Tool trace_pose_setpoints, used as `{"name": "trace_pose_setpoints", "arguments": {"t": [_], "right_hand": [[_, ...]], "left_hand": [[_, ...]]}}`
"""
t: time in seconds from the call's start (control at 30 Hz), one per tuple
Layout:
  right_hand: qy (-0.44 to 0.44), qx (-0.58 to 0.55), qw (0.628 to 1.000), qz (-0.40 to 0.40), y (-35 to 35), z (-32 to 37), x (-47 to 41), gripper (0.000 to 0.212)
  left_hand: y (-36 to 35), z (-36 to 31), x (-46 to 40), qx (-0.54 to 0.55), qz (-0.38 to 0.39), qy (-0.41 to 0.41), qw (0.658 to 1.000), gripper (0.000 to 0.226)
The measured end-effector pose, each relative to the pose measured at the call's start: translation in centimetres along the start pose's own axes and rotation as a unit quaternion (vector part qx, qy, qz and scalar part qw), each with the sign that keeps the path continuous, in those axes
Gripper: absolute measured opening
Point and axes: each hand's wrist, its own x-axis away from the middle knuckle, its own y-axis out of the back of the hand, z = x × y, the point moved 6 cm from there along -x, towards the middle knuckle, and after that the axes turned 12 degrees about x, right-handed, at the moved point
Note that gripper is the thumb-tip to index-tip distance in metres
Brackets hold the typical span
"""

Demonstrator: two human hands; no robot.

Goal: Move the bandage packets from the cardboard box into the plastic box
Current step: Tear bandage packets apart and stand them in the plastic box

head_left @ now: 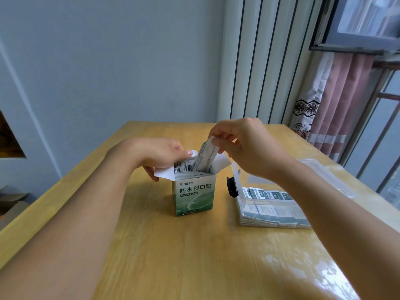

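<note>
On the wooden table (173,245), the clear plastic box (270,204) sits at the right, already holding rows of bandage packets (268,213). Just left of it stands the green cardboard box (193,197), its white flaps open and more packets showing inside. The left hand (161,154) grips the far-left flap and rim, fingers curled. Above the opening, the right hand (244,146) pinches a small stack of packets (204,156), half lifted out. Beyond hang curtains (337,100).
</note>
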Motion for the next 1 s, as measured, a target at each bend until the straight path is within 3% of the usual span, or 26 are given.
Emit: {"name": "trace_pose_setpoints", "arguments": {"t": [0.1,0.2,0.27,0.33,0.43,0.5,0.57,0.6,0.63,0.73,0.8,0.9,1.0], "right_hand": [[-0.022,-0.025,0.999,-0.040,1.4,-1.0,-0.2,0.014],[-0.054,-0.103,0.988,-0.099,3.5,-2.5,-0.4,0.016],[-0.058,-0.139,0.978,-0.145,4.8,-3.0,-0.4,0.013],[-0.056,-0.153,0.963,-0.216,6.1,-3.0,-0.1,0.011],[-0.045,-0.079,0.932,-0.352,7.9,-2.1,1.0,0.013],[-0.007,0.005,0.910,-0.415,8.1,-0.5,1.8,0.014],[0.060,0.067,0.897,-0.432,7.3,1.2,2.4,0.013],[0.098,0.086,0.899,-0.417,6.6,1.9,2.5,0.013],[0.138,0.099,0.905,-0.389,5.7,2.6,2.6,0.013],[0.232,0.113,0.914,-0.312,3.6,3.7,2.5,0.011],[0.249,0.114,0.915,-0.296,3.0,3.7,2.4,0.008],[0.226,0.070,0.931,-0.278,3.4,3.1,2.1,0.009],[0.117,-0.011,0.946,-0.301,4.8,1.3,1.6,0.003]], "left_hand": [[0.7,-0.4,0.2,-0.026,-0.016,-0.012,0.999,0.051],[2.5,-1.7,0.6,-0.055,-0.101,-0.072,0.991,0.054],[3.6,-3.0,1.3,0.011,-0.162,-0.118,0.980,0.061],[3.8,-4.5,2.2,0.172,-0.196,-0.146,0.954,0.061],[2.7,-5.4,2.5,0.476,-0.186,-0.100,0.854,0.070],[0.3,-6.1,2.3,0.655,-0.088,-0.050,0.749,0.084],[-2.2,-7.6,2.7,0.784,0.022,-0.018,0.620,0.082],[-3.0,-8.3,2.9,0.820,0.053,-0.024,0.570,0.073],[-3.6,-8.6,3.0,0.837,0.058,-0.036,0.543,0.065],[-4.4,-8.4,2.8,0.848,0.037,-0.038,0.528,0.059],[-4.3,-7.5,2.2,0.853,0.006,-0.024,0.521,0.056],[-4.0,-7.0,1.8,0.857,-0.028,-0.037,0.512,0.037],[-3.9,-7.1,1.8,0.839,-0.038,-0.050,0.540,0.030]]}}
